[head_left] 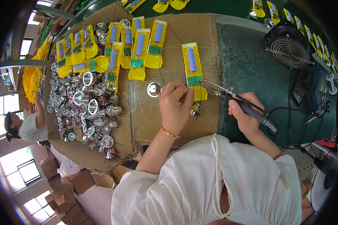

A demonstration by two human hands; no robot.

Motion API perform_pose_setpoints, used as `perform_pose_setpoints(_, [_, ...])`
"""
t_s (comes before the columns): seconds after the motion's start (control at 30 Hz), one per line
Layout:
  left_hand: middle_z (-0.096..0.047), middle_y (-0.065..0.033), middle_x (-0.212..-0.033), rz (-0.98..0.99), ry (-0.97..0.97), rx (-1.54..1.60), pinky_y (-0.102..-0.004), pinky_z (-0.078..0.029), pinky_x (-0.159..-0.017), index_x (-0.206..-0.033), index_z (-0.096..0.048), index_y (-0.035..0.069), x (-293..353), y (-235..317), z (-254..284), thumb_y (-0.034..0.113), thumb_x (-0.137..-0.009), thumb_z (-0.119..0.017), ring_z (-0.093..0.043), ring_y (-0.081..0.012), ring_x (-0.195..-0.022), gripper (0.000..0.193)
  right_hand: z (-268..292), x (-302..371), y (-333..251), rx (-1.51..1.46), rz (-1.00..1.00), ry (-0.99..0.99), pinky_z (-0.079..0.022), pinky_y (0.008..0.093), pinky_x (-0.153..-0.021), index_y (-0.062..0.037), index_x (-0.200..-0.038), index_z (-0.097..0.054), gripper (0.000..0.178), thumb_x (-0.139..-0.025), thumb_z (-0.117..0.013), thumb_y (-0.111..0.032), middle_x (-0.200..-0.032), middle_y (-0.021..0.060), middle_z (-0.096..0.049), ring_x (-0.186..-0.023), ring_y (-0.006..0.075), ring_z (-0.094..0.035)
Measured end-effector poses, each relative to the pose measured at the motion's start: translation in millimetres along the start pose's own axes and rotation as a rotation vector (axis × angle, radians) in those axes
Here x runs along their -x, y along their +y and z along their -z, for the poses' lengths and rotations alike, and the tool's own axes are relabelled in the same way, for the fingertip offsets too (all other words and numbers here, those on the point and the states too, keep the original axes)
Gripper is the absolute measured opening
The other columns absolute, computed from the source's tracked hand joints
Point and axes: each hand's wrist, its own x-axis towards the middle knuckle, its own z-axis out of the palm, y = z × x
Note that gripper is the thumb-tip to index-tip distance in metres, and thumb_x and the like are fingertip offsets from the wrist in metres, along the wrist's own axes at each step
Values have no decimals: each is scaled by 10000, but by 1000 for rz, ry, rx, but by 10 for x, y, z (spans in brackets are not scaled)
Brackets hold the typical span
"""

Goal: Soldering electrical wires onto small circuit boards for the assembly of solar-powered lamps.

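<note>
My right hand (248, 114) is wrapped round a soldering iron (246, 108) with a thin curved metal feed tube beside its tip. The tip points left at the green circuit board (194, 80) of a yellow plastic housing (185, 56), which also carries a blue cylindrical battery (192, 60). Close to the board's lower left, my left hand (173, 103) has thumb and fingers pinched together; what lies between them is hidden. A small silver lamp reflector (195, 109) sits just below the housing. Left of my left hand lies a round white-rimmed reflector (153, 89) on the cardboard.
A cardboard box (97, 162) on the left holds many silver reflectors (79, 98). Wired yellow housings (139, 47) are piled at its far side. A square black fan (290, 50) and a black box with a red light (315, 105) stand right. Another person (32, 125) is far left.
</note>
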Motion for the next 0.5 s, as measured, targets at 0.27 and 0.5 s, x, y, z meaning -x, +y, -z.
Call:
perform_pose_setpoints(0.27, [-571,-58,-768,-18,19,-12,-368,-407,-758,-682,-604,35,20,-69,-20,62,-700,-671,-541,-271,-801,75,-39,-9,26,6,-41,-25,-414,207,-493,-1,-804,-564,168,-763,-686,-109,-608,31,-585,-527,63,-527])
perform_pose_setpoints(0.5, [-561,-52,-755,-20,16,13,-362,-407,-753,-674,-597,35,28,-57,-15,53,-692,-668,-540,-256,-770,75,-8,3,7,76,12,-97,-458,223,-503,20,-838,-521,127,-794,-621,-43,-662,74,-577,-549,100,-555])
